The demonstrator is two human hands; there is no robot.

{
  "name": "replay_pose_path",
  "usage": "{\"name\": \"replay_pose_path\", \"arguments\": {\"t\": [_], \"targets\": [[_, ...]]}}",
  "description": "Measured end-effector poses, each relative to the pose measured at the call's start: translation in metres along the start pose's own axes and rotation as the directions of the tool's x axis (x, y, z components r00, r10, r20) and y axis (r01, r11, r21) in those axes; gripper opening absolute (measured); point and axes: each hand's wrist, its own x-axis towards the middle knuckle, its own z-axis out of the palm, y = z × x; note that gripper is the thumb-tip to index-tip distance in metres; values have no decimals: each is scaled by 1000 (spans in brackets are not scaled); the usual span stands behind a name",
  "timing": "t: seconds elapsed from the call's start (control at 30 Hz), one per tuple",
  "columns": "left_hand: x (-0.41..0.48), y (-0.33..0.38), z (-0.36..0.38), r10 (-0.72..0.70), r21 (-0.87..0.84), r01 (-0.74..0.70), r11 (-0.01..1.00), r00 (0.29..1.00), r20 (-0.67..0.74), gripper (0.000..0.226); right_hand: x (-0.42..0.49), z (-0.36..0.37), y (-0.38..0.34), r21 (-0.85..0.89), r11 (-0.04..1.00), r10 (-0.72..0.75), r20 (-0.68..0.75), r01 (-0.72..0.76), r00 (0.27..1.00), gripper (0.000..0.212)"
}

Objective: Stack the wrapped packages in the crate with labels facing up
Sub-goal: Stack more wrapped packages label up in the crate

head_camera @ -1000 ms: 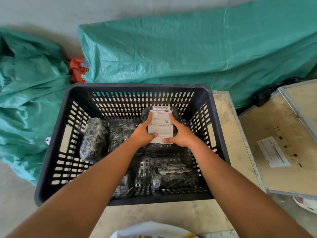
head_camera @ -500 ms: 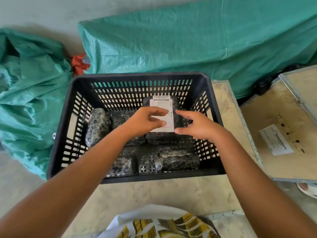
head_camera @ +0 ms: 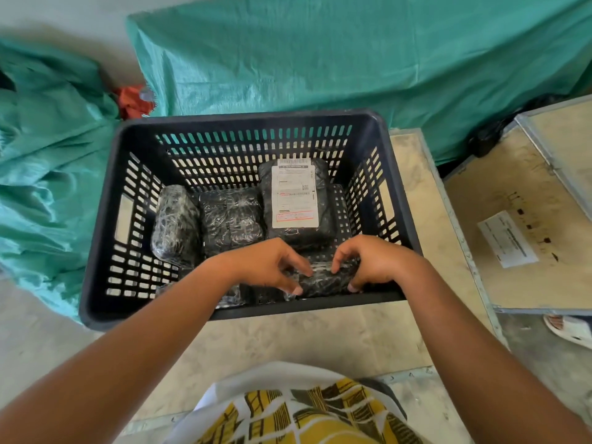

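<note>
A black slatted crate [head_camera: 99, 219] stands on a wooden board. Inside, at the back right, a black wrapped package [head_camera: 325, 225] lies with its white label [head_camera: 294, 195] facing up. Left of it lie a second wrapped package [head_camera: 230, 219] and a third [head_camera: 174, 225], no labels showing. At the crate's near wall a fourth package [head_camera: 323, 278] lies on its side. My left hand [head_camera: 266, 264] and my right hand [head_camera: 374, 261] curl their fingers around its two ends. Another package shows partly under my left wrist.
Green tarpaulin [head_camera: 352, 59] covers bulk behind and left of the crate. A plywood box lid [head_camera: 519, 219] with a paper label lies to the right. A white sandal [head_camera: 570, 330] shows at the right edge. My patterned clothing fills the bottom.
Both hands let go of the labelled package, left lying label up at the back right, and drew back to the near wall, where they now close on another package.
</note>
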Motion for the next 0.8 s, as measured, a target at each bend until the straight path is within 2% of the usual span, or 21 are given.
{"name": "replay_pose_path", "arguments": {"t": [0.23,0.33,0.47,0.57,0.67,0.73,0.8], "targets": [[3,-8,4,12,66,-12,998,1000,6,72,6,1,8,120,991,-44,-101,56,994,42],[6,-8,5,5,144,-2,990,1000,-22,72,6,1,9,151,986,-52,-106,67,993,42],[6,-3,8,91,244,-66,968,992,-92,67,4,2,9,181,979,-70,-123,91,990,41],[-3,0,4,92,125,-72,989,982,-167,64,0,2,8,227,965,-92,-180,133,979,42],[-19,7,-4,93,6,-95,995,964,-251,59,-7,-1,6,259,933,-151,-351,250,924,41],[-31,14,-12,95,-71,-119,990,959,-268,53,-15,-5,7,305,889,-183,-447,341,876,36],[-42,18,-25,107,-143,-154,978,951,-291,48,-21,-7,6,390,818,-225,-458,422,860,36]]}}
